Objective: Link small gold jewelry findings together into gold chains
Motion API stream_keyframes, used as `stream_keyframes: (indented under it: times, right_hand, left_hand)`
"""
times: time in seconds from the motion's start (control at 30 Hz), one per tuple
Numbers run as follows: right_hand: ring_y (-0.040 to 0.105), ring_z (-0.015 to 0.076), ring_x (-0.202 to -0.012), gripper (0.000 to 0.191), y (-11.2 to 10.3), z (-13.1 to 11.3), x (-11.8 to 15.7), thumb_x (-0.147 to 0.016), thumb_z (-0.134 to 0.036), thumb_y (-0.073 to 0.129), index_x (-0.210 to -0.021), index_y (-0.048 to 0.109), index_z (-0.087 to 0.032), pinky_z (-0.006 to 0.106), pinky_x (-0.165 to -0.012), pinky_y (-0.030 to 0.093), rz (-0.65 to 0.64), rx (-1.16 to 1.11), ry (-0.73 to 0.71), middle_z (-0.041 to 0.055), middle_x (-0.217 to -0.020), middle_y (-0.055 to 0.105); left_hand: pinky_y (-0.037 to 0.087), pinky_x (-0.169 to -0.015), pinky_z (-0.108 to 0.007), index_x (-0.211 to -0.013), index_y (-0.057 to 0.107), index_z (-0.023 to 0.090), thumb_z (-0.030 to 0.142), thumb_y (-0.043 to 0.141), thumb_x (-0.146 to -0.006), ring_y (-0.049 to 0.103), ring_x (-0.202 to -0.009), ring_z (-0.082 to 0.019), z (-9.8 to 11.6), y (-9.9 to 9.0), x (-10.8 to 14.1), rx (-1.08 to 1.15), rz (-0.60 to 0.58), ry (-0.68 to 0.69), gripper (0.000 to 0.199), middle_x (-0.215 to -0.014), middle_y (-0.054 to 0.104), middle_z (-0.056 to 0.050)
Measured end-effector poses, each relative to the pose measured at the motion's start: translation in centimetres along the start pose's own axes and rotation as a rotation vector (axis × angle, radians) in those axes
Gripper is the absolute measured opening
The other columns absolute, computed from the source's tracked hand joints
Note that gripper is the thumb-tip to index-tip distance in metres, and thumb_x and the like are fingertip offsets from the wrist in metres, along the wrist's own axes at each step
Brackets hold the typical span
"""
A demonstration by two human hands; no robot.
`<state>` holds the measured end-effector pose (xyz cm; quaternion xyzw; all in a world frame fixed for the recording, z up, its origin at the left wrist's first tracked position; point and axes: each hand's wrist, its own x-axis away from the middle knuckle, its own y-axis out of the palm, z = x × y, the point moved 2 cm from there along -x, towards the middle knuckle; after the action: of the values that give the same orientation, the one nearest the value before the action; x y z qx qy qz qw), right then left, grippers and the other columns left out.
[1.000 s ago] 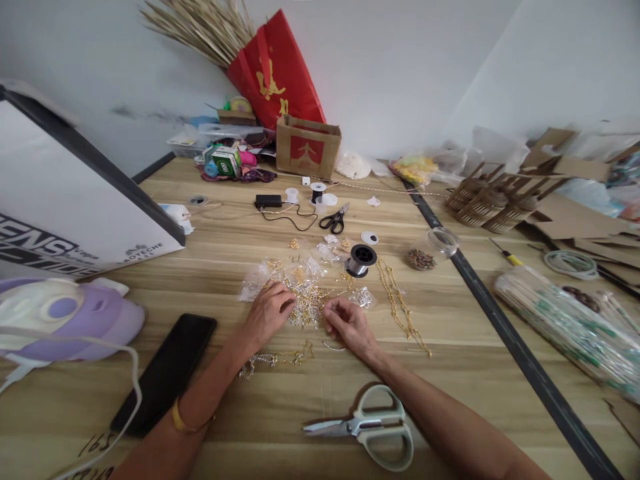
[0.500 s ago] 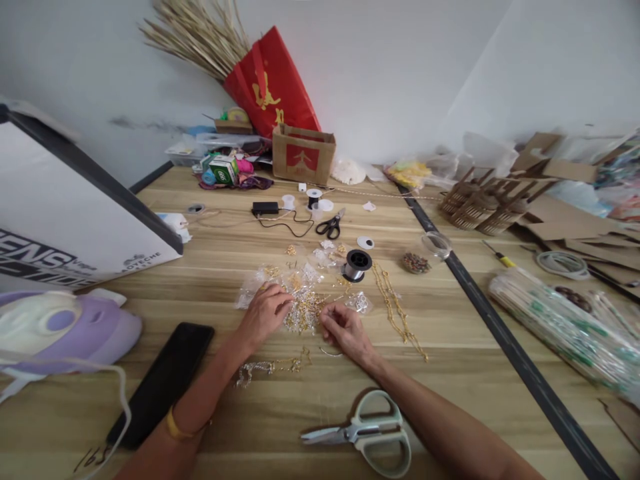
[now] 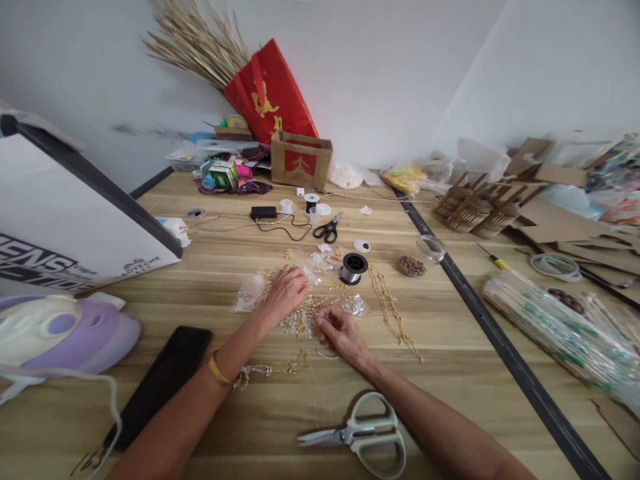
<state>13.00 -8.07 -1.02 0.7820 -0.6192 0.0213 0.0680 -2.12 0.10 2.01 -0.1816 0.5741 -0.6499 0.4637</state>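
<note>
My left hand (image 3: 285, 293) reaches over the far edge of a pile of small gold and clear beads (image 3: 300, 317), beside clear plastic bags (image 3: 250, 292). Its fingers are stretched forward and bent down a little, the tips partly hidden. My right hand (image 3: 341, 330) rests at the pile's right side with thumb and fingers pinched together; what they hold is too small to make out. A thin curved strand (image 3: 327, 355) shows just below it. Nearer to me lies a silver and gold beaded chain (image 3: 260, 369). A wire spool (image 3: 354, 268) and a small bag of clear pieces (image 3: 356, 305) sit beyond my right hand.
Light-handled scissors (image 3: 357, 435) lie in front, a black phone (image 3: 160, 383) at left. Gold chains (image 3: 390, 310) and a dish of brown beads (image 3: 412, 265) are on the right. Black scissors (image 3: 327, 228) lie farther back. A large white box (image 3: 75, 213) stands at left.
My left hand has moved forward and right, from the pile's left side to over its far edge. My right hand stays pinched beside the beads. The view has shifted slightly.
</note>
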Motion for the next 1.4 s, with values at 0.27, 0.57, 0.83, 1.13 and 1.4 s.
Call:
stream_keyframes:
  times: [0.27,0.57,0.83,1.13,1.4]
  right_hand:
    - [0.043,0.0064,-0.039,0.032,-0.1,0.4,-0.1,-0.078,-0.048,0.061,-0.077,0.054,-0.016,0.017,-0.038,0.034,0.006,-0.004,-0.017,-0.0053,-0.052,0.052]
    - [0.042,0.0058,-0.038,0.032,-0.1,0.3,-0.1,-0.079,-0.048,0.061,-0.077,0.053,-0.017,0.017,-0.037,0.032,-0.009,-0.006,-0.023,-0.0053,-0.052,0.051]
    - [0.043,0.0061,-0.039,0.032,0.0,0.2,-0.1,-0.078,-0.048,0.061,-0.078,0.053,-0.017,0.017,-0.038,0.033,-0.010,0.004,-0.014,-0.0055,-0.052,0.052]
    - [0.042,0.0062,-0.037,0.033,0.0,0.1,0.0,-0.077,-0.049,0.062,-0.078,0.052,-0.017,0.017,-0.037,0.032,-0.013,-0.008,-0.001,-0.0056,-0.051,0.051]
    - [0.042,0.0063,-0.038,0.035,-0.1,0.2,-0.1,-0.076,-0.051,0.062,-0.078,0.052,-0.018,0.017,-0.037,0.032,-0.010,-0.006,-0.004,-0.0056,-0.051,0.051]
  left_hand:
    - [0.041,-0.086,-0.045,-0.088,0.064,0.009,0.022,0.051,-0.087,0.055,-0.096,-0.031,1.7,1.8,-1.7,-0.157,-0.041,-0.073,0.018,-0.092,0.064,-0.018]
    - [0.047,-0.087,-0.038,-0.091,0.064,0.013,0.009,0.052,-0.080,0.060,-0.095,-0.025,0.0,1.8,-1.2,-0.034,-0.022,-0.088,0.017,-0.096,0.067,-0.012]
    - [0.047,-0.094,-0.037,-0.111,0.062,0.015,0.013,0.060,-0.077,0.061,-0.105,-0.024,-2.3,0.7,-1.0,0.172,-0.002,-0.151,0.034,-0.112,0.067,-0.011]
    - [0.049,-0.092,-0.035,-0.098,0.070,0.017,0.002,0.054,-0.072,0.064,-0.097,-0.022,-3.1,0.7,-2.1,0.154,0.013,-0.153,0.034,-0.102,0.070,-0.008]
    - [0.053,-0.072,-0.025,-0.095,0.072,0.015,0.001,0.054,-0.068,0.065,-0.075,-0.016,-3.0,0.5,-3.0,0.250,0.007,-0.253,0.035,-0.088,0.073,-0.006]
